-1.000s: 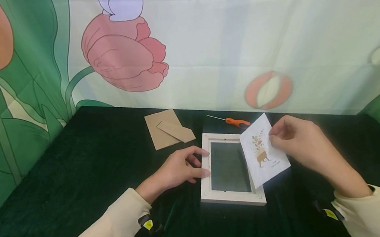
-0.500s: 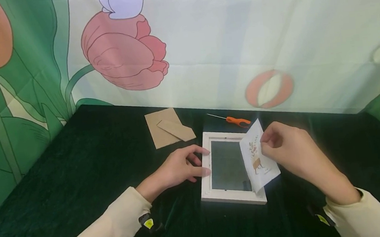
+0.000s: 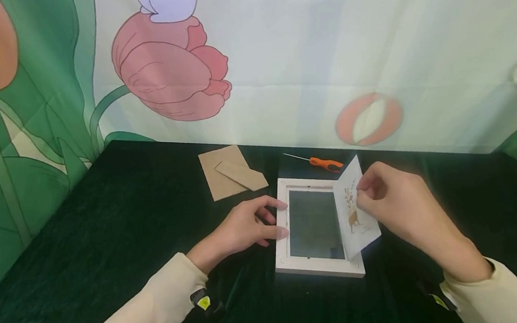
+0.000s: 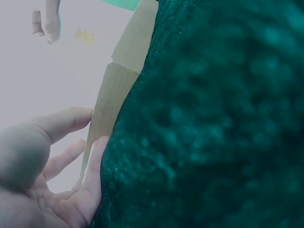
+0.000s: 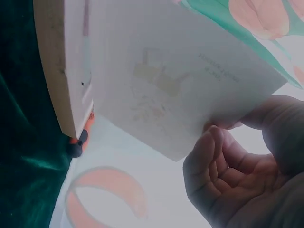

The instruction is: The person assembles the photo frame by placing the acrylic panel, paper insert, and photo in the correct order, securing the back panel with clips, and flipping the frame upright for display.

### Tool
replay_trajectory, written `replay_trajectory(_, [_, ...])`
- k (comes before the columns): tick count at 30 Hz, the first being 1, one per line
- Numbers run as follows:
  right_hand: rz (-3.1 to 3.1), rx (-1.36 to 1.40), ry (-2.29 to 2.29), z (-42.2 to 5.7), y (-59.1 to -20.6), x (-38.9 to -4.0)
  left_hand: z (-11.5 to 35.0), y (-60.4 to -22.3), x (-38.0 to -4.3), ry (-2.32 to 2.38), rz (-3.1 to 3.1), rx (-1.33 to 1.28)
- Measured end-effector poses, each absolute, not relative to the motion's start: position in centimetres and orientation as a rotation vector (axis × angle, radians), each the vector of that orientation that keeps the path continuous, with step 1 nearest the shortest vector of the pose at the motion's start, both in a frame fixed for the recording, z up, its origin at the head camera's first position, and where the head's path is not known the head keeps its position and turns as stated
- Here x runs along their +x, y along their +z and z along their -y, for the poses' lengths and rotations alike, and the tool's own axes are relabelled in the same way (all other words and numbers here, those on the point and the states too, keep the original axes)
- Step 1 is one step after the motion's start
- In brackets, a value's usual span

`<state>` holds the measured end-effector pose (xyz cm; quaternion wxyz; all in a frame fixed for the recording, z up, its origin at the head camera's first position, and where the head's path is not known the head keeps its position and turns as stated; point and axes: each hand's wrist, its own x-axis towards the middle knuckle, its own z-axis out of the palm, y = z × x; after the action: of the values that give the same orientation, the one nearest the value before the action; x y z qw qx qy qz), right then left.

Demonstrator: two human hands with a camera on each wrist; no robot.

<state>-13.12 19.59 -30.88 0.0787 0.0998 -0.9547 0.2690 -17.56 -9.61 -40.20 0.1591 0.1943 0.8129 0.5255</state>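
Note:
A white picture frame (image 3: 281, 246) lies flat on the dark green cloth, its opening showing a dark pane (image 3: 314, 223). My left hand (image 3: 241, 227) holds the frame's left edge; in the left wrist view its fingers (image 4: 95, 164) lie against the wooden side. My right hand (image 3: 395, 198) pinches the right edge of a white printed sheet (image 3: 354, 230) between thumb and fingertips. This sheet bears a drawing of a plant in a brown pot with legs. It stands tilted, its left edge along the frame's right side. In the right wrist view the sheet's back (image 5: 142, 38) shows the drawing faintly through.
Behind the frame lies a screwdriver (image 3: 325, 164) with an orange handle. A brown backing board (image 3: 219, 183) and a stand piece (image 3: 243, 176) overlap at the back left. A printed fabric backdrop (image 3: 276, 52) hangs behind the green cloth (image 3: 121, 225).
My right hand has moved left and slightly down with the sheet, which has turned more steeply on edge over the frame's right side. The left hand stays on the frame.

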Motion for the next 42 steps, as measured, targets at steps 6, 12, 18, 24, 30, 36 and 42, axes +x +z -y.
replay_trajectory(6, [2.856, 0.306, 0.845, -19.5, -30.9, -12.9, 9.5, -40.2, -17.6, 1.496, -2.328, 0.561])
replay_trajectory(12, [2.851, 0.314, 0.868, -18.9, -31.6, -13.1, 9.6, -40.1, -17.5, 1.494, -2.328, 0.561])
replay_trajectory(18, [2.842, 0.323, 0.877, -18.3, -32.1, -13.2, 9.6, -40.0, -17.5, 1.495, -2.324, 0.554])
replay_trajectory(24, [2.824, 0.321, 0.869, -17.9, -32.4, -13.2, 9.6, -40.0, -17.5, 1.495, -2.326, 0.545])
replay_trajectory(30, [2.833, 0.326, 0.881, -17.3, -33.0, -13.2, 9.6, -40.0, -17.5, 1.489, -2.331, 0.533])
replay_trajectory(36, [2.859, 0.339, 0.887, -16.6, -33.8, -13.4, 9.7, -40.0, -17.6, 1.487, -2.334, 0.529])
replay_trajectory(42, [2.886, 0.338, 0.889, -16.4, -34.0, -13.5, 9.5, -40.0, -17.6, 1.493, -2.326, 0.535])
